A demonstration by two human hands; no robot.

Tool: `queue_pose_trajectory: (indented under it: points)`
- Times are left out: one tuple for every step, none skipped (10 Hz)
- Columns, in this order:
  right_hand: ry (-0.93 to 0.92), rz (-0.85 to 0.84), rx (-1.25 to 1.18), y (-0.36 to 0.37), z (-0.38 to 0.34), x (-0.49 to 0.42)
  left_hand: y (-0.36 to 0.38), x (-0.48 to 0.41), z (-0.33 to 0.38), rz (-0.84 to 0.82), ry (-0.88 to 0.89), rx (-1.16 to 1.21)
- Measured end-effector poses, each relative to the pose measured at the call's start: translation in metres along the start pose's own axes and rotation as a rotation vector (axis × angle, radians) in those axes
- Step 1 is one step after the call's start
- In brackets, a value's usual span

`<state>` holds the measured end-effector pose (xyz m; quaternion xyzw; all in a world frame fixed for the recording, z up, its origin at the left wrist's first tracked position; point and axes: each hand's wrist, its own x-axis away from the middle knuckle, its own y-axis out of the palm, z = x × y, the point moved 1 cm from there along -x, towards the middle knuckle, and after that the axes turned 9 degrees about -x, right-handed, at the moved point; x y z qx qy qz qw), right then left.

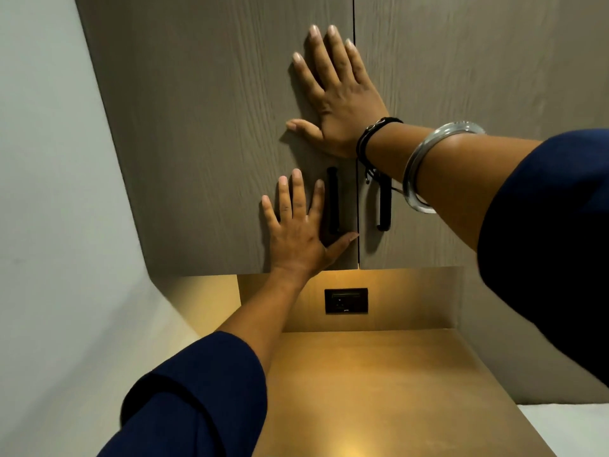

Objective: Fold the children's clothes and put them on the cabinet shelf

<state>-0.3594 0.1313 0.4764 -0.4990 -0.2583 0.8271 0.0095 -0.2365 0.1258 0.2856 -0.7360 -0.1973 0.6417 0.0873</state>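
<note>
A grey wood-grain wall cabinet fills the upper view, with both doors closed. Its left door (pixel 204 127) carries a black vertical handle (pixel 332 199); the right door (pixel 461 77) has a matching handle (pixel 384 206). My left hand (pixel 298 232) lies flat on the left door beside its handle, fingers spread, holding nothing. My right hand (pixel 333 94) presses flat on the same door higher up, near the seam between the doors. No clothes are in view, and the shelf inside is hidden behind the doors.
Below the cabinet is a lit recess with a tan counter (pixel 379 390) and a black socket plate (pixel 346 301) on its back panel. A pale wall (pixel 49 192) runs along the left. A white surface (pixel 576 427) shows at the bottom right.
</note>
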Motion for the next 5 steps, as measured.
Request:
queue_pose_trajectory:
  points:
    - [0.014,0.020,-0.011,0.004,-0.004,-0.007,0.002,0.001,-0.002,0.031,0.015,-0.002]
    - [0.037,-0.017,-0.033,-0.003,-0.004,-0.008,-0.008,0.001,-0.001,-0.027,0.009,-0.026]
    - [0.027,-0.119,-0.062,-0.027,-0.004,-0.007,-0.022,-0.001,-0.001,-0.124,0.037,0.007]
    - [0.098,-0.225,-0.304,-0.055,-0.013,-0.001,-0.035,0.002,-0.012,-0.172,0.101,0.027]
    - [0.270,0.001,-0.878,-0.095,-0.018,0.029,-0.053,0.002,-0.033,-0.102,0.164,0.027]
